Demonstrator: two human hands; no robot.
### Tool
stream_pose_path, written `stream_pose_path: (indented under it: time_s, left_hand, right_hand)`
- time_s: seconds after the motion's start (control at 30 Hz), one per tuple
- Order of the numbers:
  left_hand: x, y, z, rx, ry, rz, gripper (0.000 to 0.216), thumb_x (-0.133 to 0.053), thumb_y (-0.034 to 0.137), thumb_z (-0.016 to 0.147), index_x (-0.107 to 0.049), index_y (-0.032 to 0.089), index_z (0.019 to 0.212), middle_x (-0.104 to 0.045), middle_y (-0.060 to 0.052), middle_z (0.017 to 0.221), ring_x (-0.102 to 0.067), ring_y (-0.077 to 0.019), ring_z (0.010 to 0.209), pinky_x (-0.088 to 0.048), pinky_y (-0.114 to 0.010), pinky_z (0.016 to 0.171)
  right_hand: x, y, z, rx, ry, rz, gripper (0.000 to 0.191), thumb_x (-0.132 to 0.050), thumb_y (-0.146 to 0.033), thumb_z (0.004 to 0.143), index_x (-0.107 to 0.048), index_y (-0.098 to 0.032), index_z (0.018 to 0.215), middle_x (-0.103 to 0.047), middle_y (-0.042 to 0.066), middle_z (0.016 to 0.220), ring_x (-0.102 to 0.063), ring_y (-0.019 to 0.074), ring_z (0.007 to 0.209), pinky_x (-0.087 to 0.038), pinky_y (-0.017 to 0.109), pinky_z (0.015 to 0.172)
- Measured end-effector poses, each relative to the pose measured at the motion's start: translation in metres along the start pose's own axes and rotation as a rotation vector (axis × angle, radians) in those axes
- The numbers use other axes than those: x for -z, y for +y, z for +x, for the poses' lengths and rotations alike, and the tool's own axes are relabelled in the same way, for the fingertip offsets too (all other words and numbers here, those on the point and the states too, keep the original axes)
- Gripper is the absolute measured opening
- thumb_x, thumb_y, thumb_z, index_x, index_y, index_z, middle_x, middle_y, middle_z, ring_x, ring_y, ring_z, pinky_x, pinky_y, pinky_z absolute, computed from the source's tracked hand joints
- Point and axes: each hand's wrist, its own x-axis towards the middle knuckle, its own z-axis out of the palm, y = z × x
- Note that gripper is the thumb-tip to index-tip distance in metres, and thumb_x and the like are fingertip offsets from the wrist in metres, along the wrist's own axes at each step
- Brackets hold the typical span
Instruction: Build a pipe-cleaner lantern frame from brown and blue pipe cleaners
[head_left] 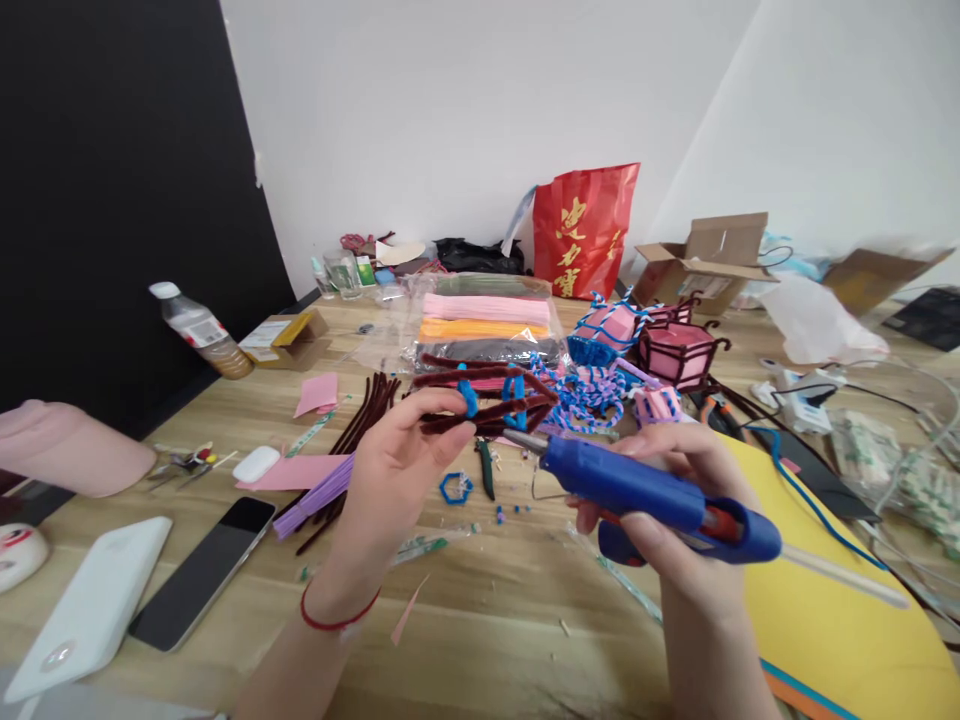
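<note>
My left hand pinches a frame of dark red pipe cleaners with blue pipe-cleaner pieces wound across it. In my right hand lies a blue hot glue gun, a clear glue stick poking out of its back. The gun's metal nozzle touches or nearly touches the frame's lower edge; I cannot tell which. Below them on the table are a small blue hexagon ring and a dark green tool.
Dark red pipe cleaners and a purple bundle lie left. Pink lanterns stand back right, before a red bag. Yellow sheets lie under the glue gun's side. A phone and white power bank sit front left.
</note>
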Motion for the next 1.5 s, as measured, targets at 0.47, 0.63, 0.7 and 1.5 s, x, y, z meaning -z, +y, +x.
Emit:
stream_pose_path:
  time_s: [0.47,0.63,0.7,1.5]
  left_hand:
    - [-0.013,0.012,-0.005,-0.096,0.039,0.052,0.011,-0.079,0.016,0.082,-0.076,0.025,0.088,-0.077,-0.001,0.098,-0.072,-0.0178,0.102,-0.057,-0.029,0.097]
    - [-0.015,0.018,-0.009,-0.132,0.073,0.114,0.010,-0.078,0.016,0.083,-0.076,0.024,0.087,-0.078,-0.001,0.097,-0.072,-0.0193,0.101,-0.057,-0.033,0.099]
    - [-0.014,0.019,-0.010,-0.142,0.072,0.121,0.011,-0.078,0.015,0.083,-0.076,0.025,0.087,-0.078,-0.001,0.097,-0.072,-0.0188,0.100,-0.057,-0.032,0.098]
    - [-0.011,0.019,-0.014,-0.197,0.022,0.162,0.017,-0.078,0.015,0.085,-0.077,0.030,0.092,-0.076,0.003,0.099,-0.070,-0.0153,0.102,-0.058,-0.027,0.095]
  right_hand:
    - [-0.007,0.002,-0.008,0.017,0.079,-0.224,0.031,-0.080,-0.020,0.081,-0.067,-0.028,0.108,-0.072,0.002,0.087,-0.073,0.0192,0.062,-0.056,0.028,0.047]
    - [-0.007,0.006,-0.009,-0.009,0.080,-0.189,0.031,-0.080,-0.022,0.082,-0.066,-0.029,0.108,-0.070,-0.001,0.081,-0.070,0.0179,0.055,-0.051,0.025,0.041]
    - [-0.007,0.006,-0.009,-0.017,0.073,-0.168,0.028,-0.080,-0.028,0.084,-0.065,-0.029,0.108,-0.070,0.000,0.079,-0.070,0.0182,0.054,-0.050,0.026,0.041]
    - [-0.009,0.005,-0.008,-0.063,0.069,-0.113,0.027,-0.076,-0.045,0.090,-0.063,-0.029,0.108,-0.067,-0.007,0.064,-0.064,0.0150,0.046,-0.054,0.030,0.050]
